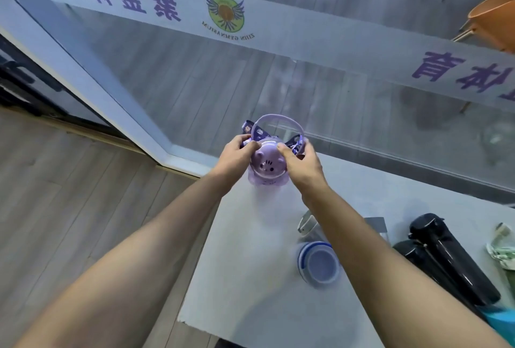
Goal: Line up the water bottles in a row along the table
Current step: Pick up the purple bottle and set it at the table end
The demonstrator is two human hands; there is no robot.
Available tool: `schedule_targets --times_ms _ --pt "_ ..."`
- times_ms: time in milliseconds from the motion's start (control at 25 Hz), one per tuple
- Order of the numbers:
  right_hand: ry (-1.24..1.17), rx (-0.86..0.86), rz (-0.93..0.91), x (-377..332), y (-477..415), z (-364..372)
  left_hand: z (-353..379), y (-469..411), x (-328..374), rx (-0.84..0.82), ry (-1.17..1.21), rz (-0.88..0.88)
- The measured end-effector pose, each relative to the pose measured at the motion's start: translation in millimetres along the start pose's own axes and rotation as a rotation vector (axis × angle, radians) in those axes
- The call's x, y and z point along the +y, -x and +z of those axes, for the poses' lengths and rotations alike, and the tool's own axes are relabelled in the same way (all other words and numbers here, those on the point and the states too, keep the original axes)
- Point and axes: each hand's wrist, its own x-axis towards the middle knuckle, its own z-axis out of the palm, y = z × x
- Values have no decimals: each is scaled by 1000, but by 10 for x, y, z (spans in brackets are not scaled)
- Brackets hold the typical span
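Observation:
A purple water bottle (267, 168) with a cat-face lid, a hoop handle and a patterned strap stands at the far left corner of the white table (250, 278). My left hand (237, 158) grips its left side and my right hand (302, 165) grips its right side by the strap. A clear bottle with a blue-ringed lid (319, 262) stands nearer, partly behind my right forearm. Two black bottles (451, 258) stand at the right. A green-patterned bottle (503, 247) is cut off by the right edge.
A glass wall (250, 82) with a white banner of purple characters and a round logo runs just behind the table. Wooden floor (69, 208) lies to the left of the table's edge. An orange chair (493, 16) shows beyond the glass at the upper right.

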Motion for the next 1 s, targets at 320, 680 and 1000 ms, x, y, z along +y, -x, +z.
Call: schedule_targets --times_ms 320,680,1000 --pt "35 6 69 -97 -405 69 47 -367 82 34 -60 9" --pt "-7 -45 58 -122 -527 -17 41 -370 25 54 -133 43" --pt "52 30 -27 -97 -286 -268 -29 -210 72 123 -291 41"
